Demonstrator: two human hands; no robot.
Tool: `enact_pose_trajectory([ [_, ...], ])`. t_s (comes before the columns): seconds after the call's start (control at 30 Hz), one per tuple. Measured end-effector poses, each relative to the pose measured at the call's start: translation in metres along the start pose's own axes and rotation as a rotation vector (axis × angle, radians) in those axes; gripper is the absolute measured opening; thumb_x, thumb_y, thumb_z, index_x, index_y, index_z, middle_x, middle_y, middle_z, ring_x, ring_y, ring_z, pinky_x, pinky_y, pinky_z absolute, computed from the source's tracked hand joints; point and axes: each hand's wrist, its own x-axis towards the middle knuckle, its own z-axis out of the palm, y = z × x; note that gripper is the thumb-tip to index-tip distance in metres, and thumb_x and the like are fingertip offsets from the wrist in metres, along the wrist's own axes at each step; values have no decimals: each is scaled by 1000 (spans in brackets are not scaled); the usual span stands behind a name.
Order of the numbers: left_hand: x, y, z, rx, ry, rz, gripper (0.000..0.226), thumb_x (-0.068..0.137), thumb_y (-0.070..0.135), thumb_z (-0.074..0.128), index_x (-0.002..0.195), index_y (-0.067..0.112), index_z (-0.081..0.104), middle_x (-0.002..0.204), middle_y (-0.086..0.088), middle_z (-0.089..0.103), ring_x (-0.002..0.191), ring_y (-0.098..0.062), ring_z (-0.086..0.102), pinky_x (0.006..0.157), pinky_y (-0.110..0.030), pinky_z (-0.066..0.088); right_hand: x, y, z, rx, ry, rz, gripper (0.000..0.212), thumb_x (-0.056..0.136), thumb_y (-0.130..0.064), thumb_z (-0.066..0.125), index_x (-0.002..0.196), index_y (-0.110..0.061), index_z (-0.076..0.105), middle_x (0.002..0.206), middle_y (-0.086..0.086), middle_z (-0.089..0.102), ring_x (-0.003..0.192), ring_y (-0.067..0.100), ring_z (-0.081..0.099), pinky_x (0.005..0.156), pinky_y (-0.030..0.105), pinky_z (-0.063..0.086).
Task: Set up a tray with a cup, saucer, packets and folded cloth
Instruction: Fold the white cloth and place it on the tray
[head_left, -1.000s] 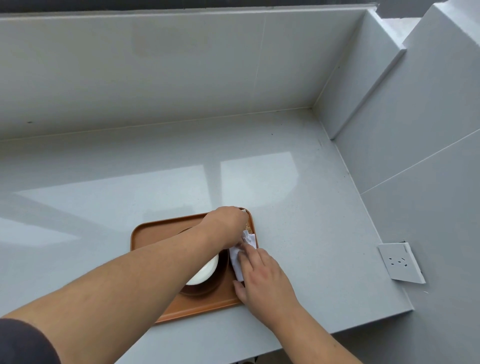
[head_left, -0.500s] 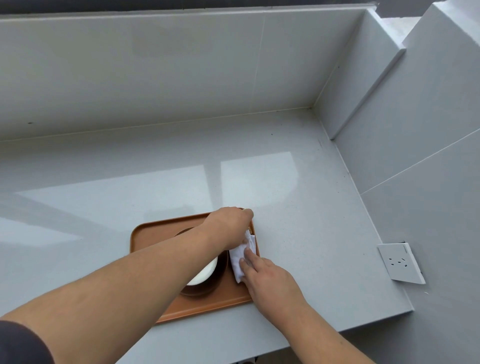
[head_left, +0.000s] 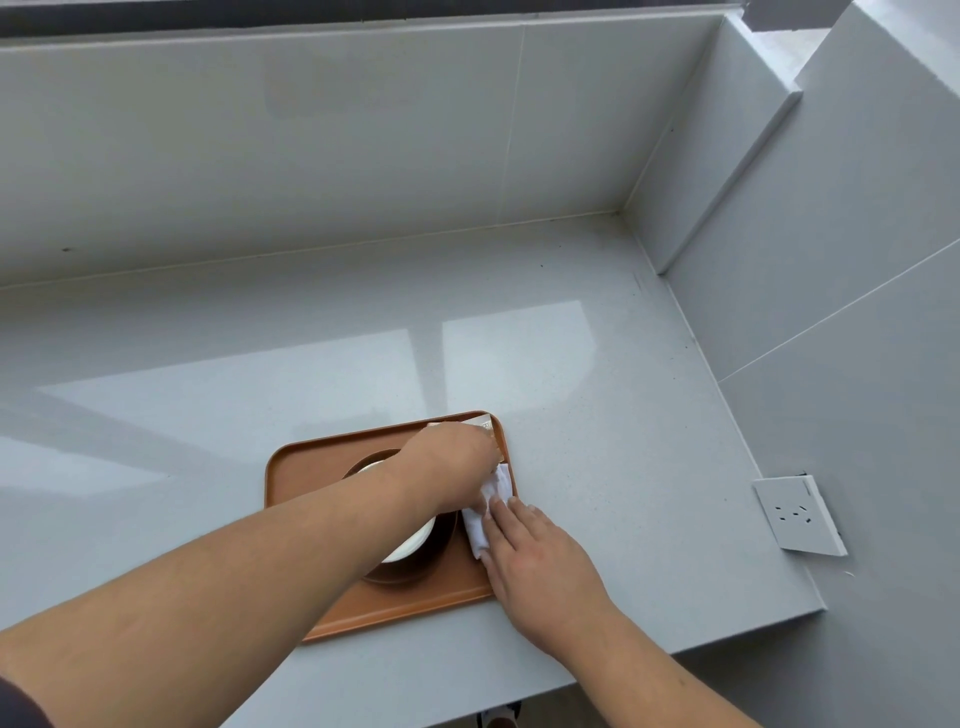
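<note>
Both hands work a white cloth on an orange tray: left hand curled over it, grip hidden; right hand flat, fingers pressing it.

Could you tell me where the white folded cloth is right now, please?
In the head view, the white folded cloth lies along the right side of the orange tray, beside the saucer, under the fingertips of both hands.

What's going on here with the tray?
A person is setting up an orange tray on a grey counter. A white cup sits on a dark saucer in the middle of it. Both hands work at the tray's right edge: the right hand presses a white cloth flat, and the left hand reaches over the cup to the cloth and a packet in the far corner.
</note>
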Motion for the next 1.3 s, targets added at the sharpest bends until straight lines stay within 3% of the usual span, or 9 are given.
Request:
enact_pose_trajectory([
  [0.1,-1,5,-1,-33,-69,82,48,105,42,55,147,21,52,146,5,54,132,-18,54,84,-27,39,-8,-7,13,19,-3,37,56,103,-36,48,151,-6,48,156,14,47,142,27,48,115,39,37],
  [0.2,-11,-5,12,-148,243,23,31,96,29,68,123,16,68,125,-5,68,112,-29,66,90,-38,55,-10,-7,19,32,6,56,57,105,-35,43,153,-6,43,159,13,41,146,25,42,118,39,29],
  [0.33,-13,-6,15,-156,279,6,31,91,29,72,119,16,69,119,-7,69,106,-29,67,90,-44,58,-7,-2,15,3,28,18,55,99,-35,42,145,-7,55,152,13,53,139,24,52,113,38,39],
  [0.47,-21,3,-3,-47,145,-11,46,97,39,66,137,16,60,135,-4,58,123,-27,60,96,-40,51,-4,2,12,9,10,-5,51,97,-34,52,141,-9,60,147,13,58,132,24,59,108,37,48],
  [0.57,-28,6,-5,-82,161,-20,44,99,33,65,139,14,58,138,-5,58,125,-28,58,102,-42,51,3,6,5,33,8,-9,48,90,-31,69,133,-11,67,138,11,65,119,23,68,95,35,58],
  [0.7,-31,8,-6,-50,168,-27,43,101,32,62,139,13,58,139,-6,57,126,-27,59,103,-41,51,16,12,-12,57,-6,-13,32,94,-37,56,113,-20,75,119,-1,72,88,19,71,64,32,58],
  [0.8,-28,10,-6,-56,148,-19,46,99,35,65,139,14,58,140,-4,55,124,-25,59,100,-40,52,23,14,-17,94,-58,24,38,101,-41,43,110,-21,74,110,-3,68,88,21,66,63,35,55],
  [1.07,-10,-1,15,-73,254,-17,36,92,33,69,123,15,65,124,-3,60,106,-23,65,79,-36,52,26,9,-14,175,-36,64,31,103,-37,49,110,-18,73,110,-1,66,97,21,62,72,36,55],
  [1.3,3,-5,29,-101,324,2,32,91,29,67,120,15,62,122,-4,57,104,-25,64,74,-36,49,32,10,-22,211,12,57,24,92,-34,58,86,-19,77,86,-2,64,75,19,61,59,31,46],
])
